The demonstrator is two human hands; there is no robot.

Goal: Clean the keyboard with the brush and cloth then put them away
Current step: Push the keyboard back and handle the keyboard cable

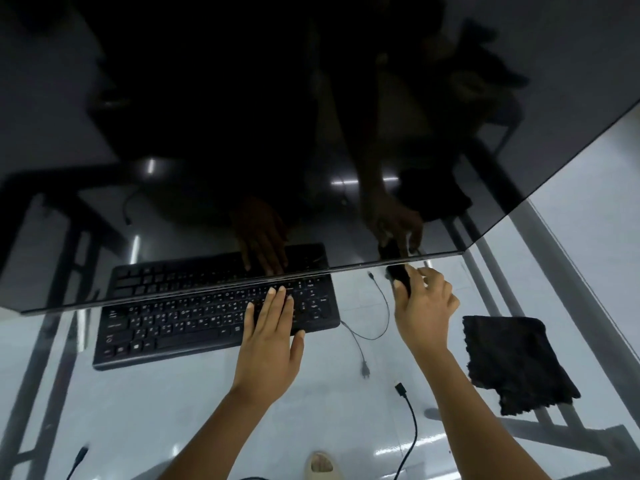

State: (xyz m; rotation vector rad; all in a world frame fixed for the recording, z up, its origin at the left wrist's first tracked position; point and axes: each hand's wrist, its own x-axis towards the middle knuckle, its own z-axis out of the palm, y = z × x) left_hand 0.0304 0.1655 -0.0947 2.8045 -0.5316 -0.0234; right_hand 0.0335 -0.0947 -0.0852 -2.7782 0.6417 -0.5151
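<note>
Black keyboard [214,317]: lies on the glass bench [145,410], just under the monitor's [242,133] lower edge.
Left hand [270,337]: spread flat, palm down on the keyboard's right half, gripping nothing.
Right hand [424,306]: curled around a small dark object, probably the brush [398,277], just right of the keyboard.
Cloth [512,362]: further right of the keyboard, untouched.
Step advice: pin the keyboard firmly; sweep bristles along the key rows, clear of the loose cable [374,320].

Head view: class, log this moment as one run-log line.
left hand: flat on black keyboard | right hand: gripping dark brush near monitor edge | black cloth: lying untouched on glass table
</note>
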